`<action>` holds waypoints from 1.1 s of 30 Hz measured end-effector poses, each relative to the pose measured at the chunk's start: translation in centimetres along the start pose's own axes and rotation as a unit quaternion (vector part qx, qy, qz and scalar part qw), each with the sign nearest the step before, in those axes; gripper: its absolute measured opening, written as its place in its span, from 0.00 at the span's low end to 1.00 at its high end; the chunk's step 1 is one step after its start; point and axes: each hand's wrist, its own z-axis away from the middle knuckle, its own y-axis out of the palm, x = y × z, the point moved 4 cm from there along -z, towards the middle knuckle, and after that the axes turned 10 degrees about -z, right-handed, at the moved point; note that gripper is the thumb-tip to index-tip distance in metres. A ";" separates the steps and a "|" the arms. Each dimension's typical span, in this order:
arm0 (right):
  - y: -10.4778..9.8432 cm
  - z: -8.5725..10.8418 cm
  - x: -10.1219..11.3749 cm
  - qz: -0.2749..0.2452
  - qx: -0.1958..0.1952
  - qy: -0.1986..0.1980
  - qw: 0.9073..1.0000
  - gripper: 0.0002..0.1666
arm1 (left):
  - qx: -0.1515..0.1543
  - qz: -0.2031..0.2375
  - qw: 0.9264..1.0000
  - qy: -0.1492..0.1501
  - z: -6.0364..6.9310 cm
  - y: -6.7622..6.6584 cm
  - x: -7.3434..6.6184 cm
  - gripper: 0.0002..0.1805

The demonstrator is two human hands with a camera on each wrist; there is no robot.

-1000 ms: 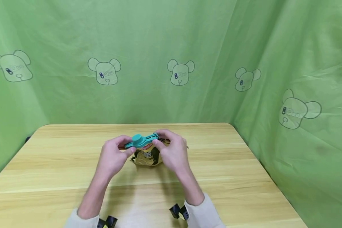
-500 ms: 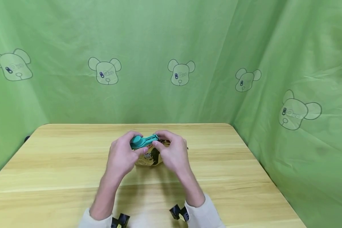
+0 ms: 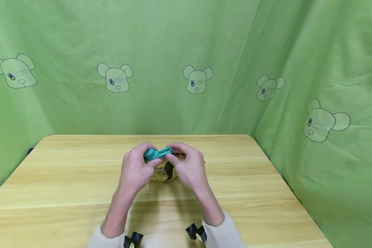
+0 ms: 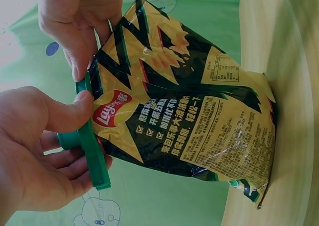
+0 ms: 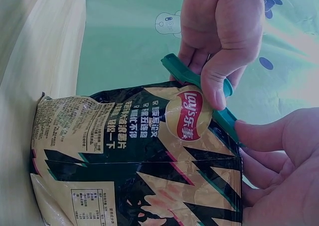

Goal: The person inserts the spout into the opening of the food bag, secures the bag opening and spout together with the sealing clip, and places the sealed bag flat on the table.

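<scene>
A teal bag clip with a round knob (image 3: 150, 154) lies across the top edge of a gold and black Lay's chip bag (image 4: 164, 96). The bag stands upright with its bottom at the wooden table. My left hand (image 3: 136, 170) pinches the knobbed part of the clip, thumb on the near side and fingers behind. At the clip's other end, my right hand (image 3: 189, 167) pinches the clip and bag top between thumb and fingers. The right wrist view shows the clip (image 5: 174, 68) running along the bag's top edge. Some fingertips are hidden behind the bag.
The wooden table (image 3: 65, 172) extends around the bag on all sides. A green curtain (image 3: 161, 110) with printed bear heads hangs behind the table and along both sides. Small black devices (image 3: 196, 231) sit at both wrists by the light sleeves.
My left hand has slid to the right along the clip, from its left end to around the knob. The right hand has stayed almost still, and the bag has barely moved.
</scene>
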 end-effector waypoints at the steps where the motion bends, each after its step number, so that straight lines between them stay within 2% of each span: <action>1: 0.0 0.0 0.0 0.000 -0.001 0.000 1.000 0.15 | -0.003 0.000 1.000 0.006 0.0 0.1 0.0 0.13; 10: 0.0 0.1 -0.1 -0.006 0.000 -0.008 1.000 0.13 | -0.011 -0.017 0.998 0.062 -0.1 0.2 0.3 0.12; 19: -0.1 0.2 -0.2 -0.007 -0.002 -0.009 1.000 0.13 | -0.013 -0.023 0.997 0.078 -0.2 0.7 0.4 0.12; 26: -0.1 0.3 -0.3 -0.009 -0.003 -0.014 1.000 0.13 | -0.036 -0.023 0.994 0.104 -0.1 0.9 0.3 0.12; 33: -0.1 0.4 -0.2 -0.016 0.003 -0.011 1.000 0.14 | -0.050 0.000 0.993 0.107 -0.1 0.9 0.5 0.11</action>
